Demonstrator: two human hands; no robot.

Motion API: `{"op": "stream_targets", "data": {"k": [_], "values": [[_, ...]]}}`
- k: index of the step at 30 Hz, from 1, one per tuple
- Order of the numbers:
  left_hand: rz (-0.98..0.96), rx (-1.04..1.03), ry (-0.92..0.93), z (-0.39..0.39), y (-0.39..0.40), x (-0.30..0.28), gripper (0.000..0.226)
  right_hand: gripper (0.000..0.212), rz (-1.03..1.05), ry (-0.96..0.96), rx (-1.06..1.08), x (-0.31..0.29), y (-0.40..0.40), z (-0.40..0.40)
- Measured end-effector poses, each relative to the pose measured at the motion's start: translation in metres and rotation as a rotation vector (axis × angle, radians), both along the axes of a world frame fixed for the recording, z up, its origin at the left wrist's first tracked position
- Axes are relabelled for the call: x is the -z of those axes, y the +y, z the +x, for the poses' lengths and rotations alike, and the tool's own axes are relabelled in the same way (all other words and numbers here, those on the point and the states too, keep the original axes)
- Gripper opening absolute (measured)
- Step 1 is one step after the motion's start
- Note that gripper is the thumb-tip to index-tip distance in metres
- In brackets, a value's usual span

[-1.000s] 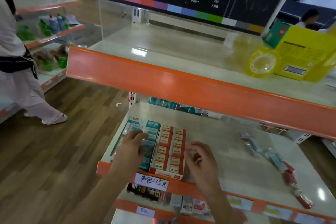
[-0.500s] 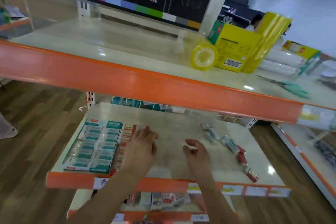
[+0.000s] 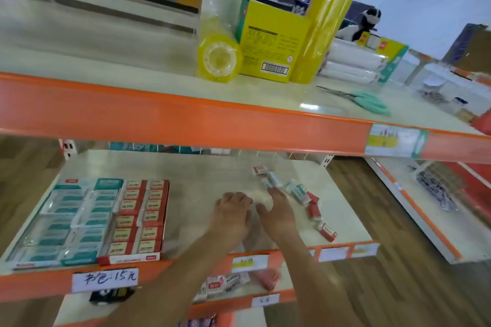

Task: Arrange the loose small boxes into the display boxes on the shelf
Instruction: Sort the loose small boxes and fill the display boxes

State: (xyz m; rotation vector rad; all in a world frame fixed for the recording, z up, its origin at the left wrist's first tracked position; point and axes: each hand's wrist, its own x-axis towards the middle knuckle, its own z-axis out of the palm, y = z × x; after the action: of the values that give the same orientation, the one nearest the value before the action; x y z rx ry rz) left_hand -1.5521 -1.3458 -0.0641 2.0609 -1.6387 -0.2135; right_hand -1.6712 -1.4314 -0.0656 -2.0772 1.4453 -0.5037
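The loose small boxes lie in a ragged line on the right part of the middle shelf, running from near the back toward the front edge: red-and-white ones at both ends, teal-and-white ones in between. At the left end of the same shelf we see two display boxes side by side and touching, the red display box filled with rows of red-and-cream packs, and the teal display box to its left filled with teal-and-white packs.

Our right hand reaches forward with its fingers stretched out, the fingertips at the nearest teal-and-white box in the line; whether they touch it we cannot tell through the blur. Our left hand sits just beside it, knuckles up, fingers curled under; we cannot tell whether it holds anything.

A handwritten price label hangs on the orange front rail below the display boxes. On the upper shelf stand a yellow tape roll, a yellow carton and, further right, teal-handled scissors.
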Motion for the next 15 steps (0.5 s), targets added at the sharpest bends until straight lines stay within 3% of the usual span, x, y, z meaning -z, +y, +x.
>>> {"op": "stream_targets", "data": {"k": [10,15], "values": [[0.128,0.077,-0.038,-0.038,-0.058,0.001,0.062,0.064,0.017,0.125,-0.163,-0.007,-0.051,-0.014],[0.125,0.07,-0.04,-0.032,-0.061,-0.003,0.055,0.058,-0.066,0.033,-0.134,0.003,-0.037,-0.021]]}}
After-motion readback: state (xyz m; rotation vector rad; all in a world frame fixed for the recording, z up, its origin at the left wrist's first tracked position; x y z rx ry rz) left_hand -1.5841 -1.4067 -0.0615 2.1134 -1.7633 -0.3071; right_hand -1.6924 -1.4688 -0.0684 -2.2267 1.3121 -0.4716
